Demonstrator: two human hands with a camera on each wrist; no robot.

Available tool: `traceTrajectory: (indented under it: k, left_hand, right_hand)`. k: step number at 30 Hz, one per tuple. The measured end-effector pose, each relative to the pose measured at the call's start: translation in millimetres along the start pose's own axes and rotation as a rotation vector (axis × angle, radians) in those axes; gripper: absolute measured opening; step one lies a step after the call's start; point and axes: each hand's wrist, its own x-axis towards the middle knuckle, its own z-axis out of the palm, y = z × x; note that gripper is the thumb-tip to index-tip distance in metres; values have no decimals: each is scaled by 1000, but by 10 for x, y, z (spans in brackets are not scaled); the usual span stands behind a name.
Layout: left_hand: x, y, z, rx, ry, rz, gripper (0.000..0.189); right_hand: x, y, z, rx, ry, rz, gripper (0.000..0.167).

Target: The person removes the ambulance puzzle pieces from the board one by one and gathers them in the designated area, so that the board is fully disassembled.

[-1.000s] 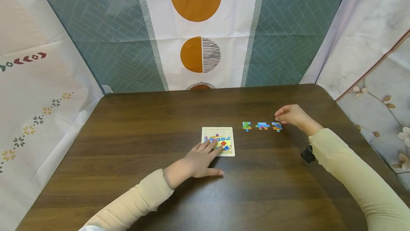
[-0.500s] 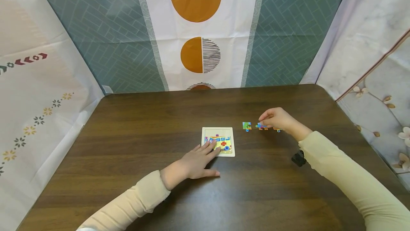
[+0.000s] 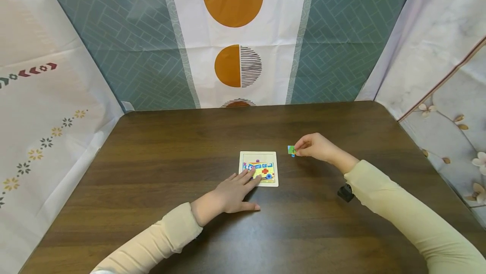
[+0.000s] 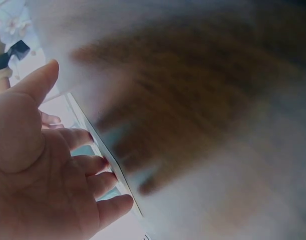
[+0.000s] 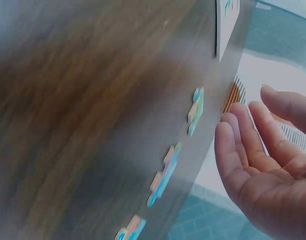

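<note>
Puzzle [image 3: 265, 157]: under the left hand's fingertips, to the left of the right hand, flat on the worktop [image 3: 182, 151]. Bus picture fills the lower part; upper strip bare.

Risks (judgement): three loose pieces lie close together by the right hand, so a low sweep or a fumbled pinch could knock one askew. They look thin and flat, so a fingertip may slide over an edge rather than get under it. If the left hand drags or lifts unevenly, the fitted pieces may shift or the board may skid.

Right hand [image 3: 312, 146]: fingers half bent, thumb tip near the index, narrow gap, nothing held. Green piece [image 3: 291, 150] just left of its fingertips. The right wrist view shows the middle piece [image 5: 164, 175] and end piece [image 5: 131, 229] farther along the row; both hidden by this hand from the head camera. Contact with the green piece: cannot tell.

Left hand [image 3: 233, 191]: wide, fingers spread over the puzzle's near-left part, thumb out over the worktop. Grips nothing; pressure cannot be judged.
</note>
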Motion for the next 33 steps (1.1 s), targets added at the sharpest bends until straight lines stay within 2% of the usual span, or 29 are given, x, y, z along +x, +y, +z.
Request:
traceTrajectory:
  k: [7,19,33]
  left_hand:
    - [0,7,-7,6,-7,-15,78]
    - [18,18,10,32,-20,-33,79]
    - [17,56,6,65,-9,-44,79]
  right_hand:
    - [47,-91,185,-51,-11,-60,22]
    - [114,-253,499,-140,-93,-79,21]
    - [49,-340,593,-270,-128,-127,20]
